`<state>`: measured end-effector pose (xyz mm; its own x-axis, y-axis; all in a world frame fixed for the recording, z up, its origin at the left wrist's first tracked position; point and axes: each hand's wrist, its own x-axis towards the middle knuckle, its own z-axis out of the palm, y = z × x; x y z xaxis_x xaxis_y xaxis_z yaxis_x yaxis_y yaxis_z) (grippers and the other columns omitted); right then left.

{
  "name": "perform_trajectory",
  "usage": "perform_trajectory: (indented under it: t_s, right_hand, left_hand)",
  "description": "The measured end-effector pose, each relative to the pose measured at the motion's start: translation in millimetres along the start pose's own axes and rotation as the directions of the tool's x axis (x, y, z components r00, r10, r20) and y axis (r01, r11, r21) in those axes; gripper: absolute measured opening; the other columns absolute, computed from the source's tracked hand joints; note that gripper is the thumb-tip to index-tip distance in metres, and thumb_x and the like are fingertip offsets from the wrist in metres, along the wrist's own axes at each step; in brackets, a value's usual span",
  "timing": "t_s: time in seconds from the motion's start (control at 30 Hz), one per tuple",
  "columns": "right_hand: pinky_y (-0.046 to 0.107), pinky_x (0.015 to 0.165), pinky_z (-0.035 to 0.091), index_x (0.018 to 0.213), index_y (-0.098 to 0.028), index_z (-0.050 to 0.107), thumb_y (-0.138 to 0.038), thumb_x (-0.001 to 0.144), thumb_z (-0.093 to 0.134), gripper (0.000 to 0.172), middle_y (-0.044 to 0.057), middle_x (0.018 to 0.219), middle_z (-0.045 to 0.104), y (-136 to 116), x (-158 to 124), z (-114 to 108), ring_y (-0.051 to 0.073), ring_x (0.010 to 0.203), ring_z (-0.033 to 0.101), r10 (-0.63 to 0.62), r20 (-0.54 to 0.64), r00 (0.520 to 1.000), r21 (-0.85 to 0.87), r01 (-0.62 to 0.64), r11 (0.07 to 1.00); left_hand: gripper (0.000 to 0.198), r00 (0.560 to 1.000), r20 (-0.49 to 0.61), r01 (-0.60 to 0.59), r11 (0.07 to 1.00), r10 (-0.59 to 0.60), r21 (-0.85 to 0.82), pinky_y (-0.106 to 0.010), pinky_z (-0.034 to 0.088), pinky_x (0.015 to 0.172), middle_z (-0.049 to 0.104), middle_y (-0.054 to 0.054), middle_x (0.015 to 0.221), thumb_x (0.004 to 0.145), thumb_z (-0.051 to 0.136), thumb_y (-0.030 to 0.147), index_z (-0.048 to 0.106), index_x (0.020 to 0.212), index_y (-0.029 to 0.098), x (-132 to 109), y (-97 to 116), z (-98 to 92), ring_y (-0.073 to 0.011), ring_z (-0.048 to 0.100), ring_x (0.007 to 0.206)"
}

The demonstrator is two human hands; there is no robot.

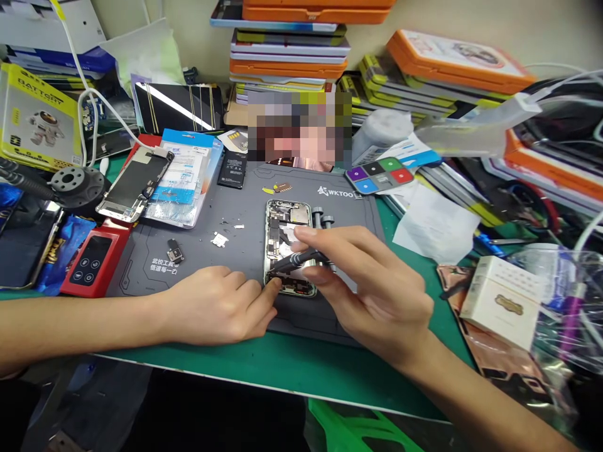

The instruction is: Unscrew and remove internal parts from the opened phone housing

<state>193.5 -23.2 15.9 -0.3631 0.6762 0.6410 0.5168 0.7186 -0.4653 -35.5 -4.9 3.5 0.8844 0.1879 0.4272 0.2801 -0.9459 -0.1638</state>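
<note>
An opened phone [301, 217] lies on the dark grey mat [198, 194] at the middle of the view, its long side running from six to twelve o'clock. It has a pale, slim, round-cornered frame; inside are silvery plates, black flex strips and a bright, smooth metal area, partly hidden by the hand in front.

The left hand [230, 307] comes in from nine o'clock with its fingers folded; the forefinger reaches the frame's lower edge at seven o'clock. I cannot tell whether the thumb pinches anything. The right hand [381, 292] comes from four o'clock, thumb and forefinger pinching a dark tool [301, 257] with a ridged shaft, its thin end pointing into the phone's lower left.

Around the phone, a jagged silvery metal bracket [219, 239] sits at nine o'clock, with a blocky dark module [174, 251] farther out. A flat, matte black battery [232, 169] lies at eleven, a glossy-edged screen panel [135, 185] at ten. At two o'clock is a thin tray of coloured squares [379, 174]; at three, creased white paper [436, 223]. The counter [292, 361] is smooth green.
</note>
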Motion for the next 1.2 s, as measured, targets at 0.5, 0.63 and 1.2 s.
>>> perform_trajectory:
  t_s: [0.5,0.63,1.2]
  right_hand:
    - [0.036,0.080,0.062,0.143,-0.030,0.057,-0.004,0.096,0.058,0.054,0.007,0.113,0.078,2,0,5,0.020,0.094,0.074,-0.006,0.007,1.000,0.092,0.006,0.996]
    - [0.034,0.082,0.064,0.146,-0.031,0.053,-0.006,0.098,0.057,0.054,0.004,0.111,0.079,4,-1,8,0.019,0.096,0.077,0.040,0.002,0.999,0.112,-0.040,0.993]
    - [0.038,0.065,0.049,0.132,-0.021,0.062,-0.024,0.098,0.055,0.035,0.006,0.086,0.071,63,3,-28,0.026,0.080,0.068,0.524,-0.069,0.849,-0.532,-0.476,0.700]
  left_hand:
    - [0.031,1.000,0.001,0.000,1.000,0.000,-0.003,-0.029,0.047,0.042,0.065,0.000,0.066,0.101,0.057,0.026,0.069,0.116,0.002,-1,0,-0.6,-0.0148,0.061,0.052]
    - [0.030,1.000,0.009,0.000,1.000,0.000,-0.014,-0.028,0.047,0.044,0.065,-0.001,0.066,0.100,0.058,0.025,0.069,0.116,0.002,0,-1,-1.3,-0.0149,0.062,0.052]
    - [0.028,1.000,0.010,-0.004,1.000,0.004,-0.026,-0.032,0.043,0.043,0.065,0.001,0.068,0.100,0.057,0.022,0.067,0.118,0.003,-2,-5,-2.4,-0.0157,0.058,0.053]
